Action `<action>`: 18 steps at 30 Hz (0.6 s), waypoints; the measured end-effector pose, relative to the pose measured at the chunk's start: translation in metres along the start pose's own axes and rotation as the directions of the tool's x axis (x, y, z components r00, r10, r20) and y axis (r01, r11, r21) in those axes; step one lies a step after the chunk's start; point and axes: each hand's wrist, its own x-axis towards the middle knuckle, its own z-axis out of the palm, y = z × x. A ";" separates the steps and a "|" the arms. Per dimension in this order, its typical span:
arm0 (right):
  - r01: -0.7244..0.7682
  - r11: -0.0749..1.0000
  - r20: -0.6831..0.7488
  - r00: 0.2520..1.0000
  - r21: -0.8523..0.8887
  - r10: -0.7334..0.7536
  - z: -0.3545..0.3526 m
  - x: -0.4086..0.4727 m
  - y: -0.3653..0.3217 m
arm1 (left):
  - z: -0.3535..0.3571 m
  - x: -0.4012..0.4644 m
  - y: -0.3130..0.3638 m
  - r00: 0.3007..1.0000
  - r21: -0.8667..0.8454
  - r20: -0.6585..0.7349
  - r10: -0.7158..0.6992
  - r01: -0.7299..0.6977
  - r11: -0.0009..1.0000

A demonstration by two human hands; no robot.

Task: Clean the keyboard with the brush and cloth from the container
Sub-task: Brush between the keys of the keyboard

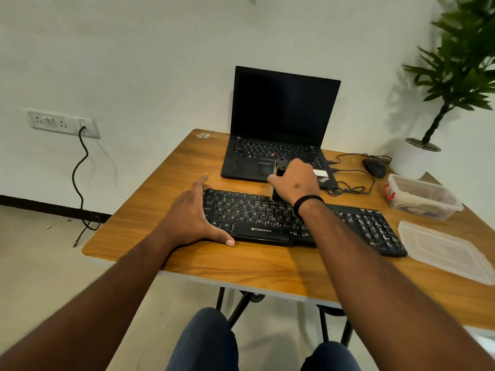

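On the tabletop [187,266], one keyboard [267,220]: left hand [192,218] spread, bracing its nine o'clock end; right hand [294,180] clamped on one upright brush [278,170] above the keys. One open container [423,196] at three o'clock.

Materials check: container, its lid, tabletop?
Container: translucent, frosted-looking plastic; contents show dimly through the wall. Red clip on its end.
Lid: same cloudy plastic, lying flat with moulded ridges.
Tabletop: wood-grain surface with a pale edge band, so probably laminate rather than solid wood; slight sheen.
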 end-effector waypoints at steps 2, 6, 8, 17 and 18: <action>0.021 0.999 0.024 0.999 0.039 -0.022 0.005 -0.001 -0.011 | 0.000 0.000 0.000 1.000 -0.007 0.002 0.002 -0.002 1.000; 0.085 0.996 0.071 0.994 0.040 -0.088 0.021 -0.006 -0.030 | 0.001 0.002 -0.004 1.000 -0.020 -0.006 -0.006 0.006 1.000; 0.117 0.992 0.083 0.989 0.051 -0.121 0.026 -0.008 -0.035 | 0.002 0.002 -0.005 1.000 -0.020 -0.007 -0.004 0.003 1.000; -0.037 0.999 0.048 0.998 0.026 0.036 -0.008 0.002 0.004 | -0.001 0.000 -0.001 1.000 -0.021 -0.007 -0.007 0.007 1.000; -0.044 0.998 0.045 0.998 0.035 0.042 -0.010 0.002 0.007 | -0.001 -0.001 0.000 1.000 -0.018 -0.006 -0.010 0.010 1.000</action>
